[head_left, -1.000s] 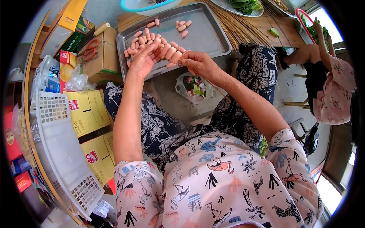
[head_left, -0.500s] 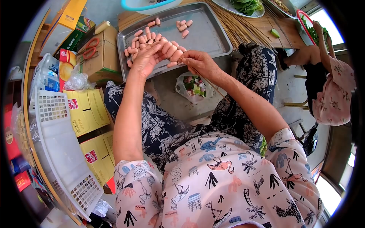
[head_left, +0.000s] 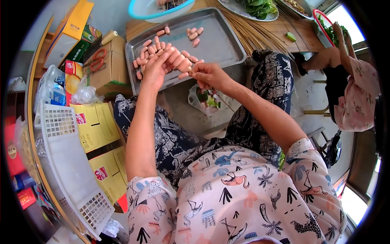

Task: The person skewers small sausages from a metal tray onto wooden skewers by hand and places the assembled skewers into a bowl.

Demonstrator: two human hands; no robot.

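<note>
Several short pink sausages (head_left: 178, 59) sit side by side in a row on a thin wooden skewer (head_left: 228, 105). My left hand (head_left: 154, 70) is closed round the far end of the row, above the near edge of a metal tray (head_left: 217, 38). Fingers of my right hand (head_left: 213, 77) pinch the skewer just past the last sausage, and its tail slants down beyond the hand. Loose small sausages (head_left: 142, 62) lie in the tray, mostly heaped at its left side, with a small group (head_left: 195, 34) farther back.
Bare skewers (head_left: 243, 30) lie right of the tray. A blue-rimmed bowl (head_left: 160, 16) and a plate of greens (head_left: 260, 10) stand behind. Scissors (head_left: 97, 60) rest on a cardboard box at left. A bag of scraps (head_left: 208, 99) is below. Another person (head_left: 355, 93) handles greens at right.
My right hand has tilted and dropped slightly, and the skewer's tail now points more steeply down. The left hand keeps its hold on the sausages. The view has shifted a little.
</note>
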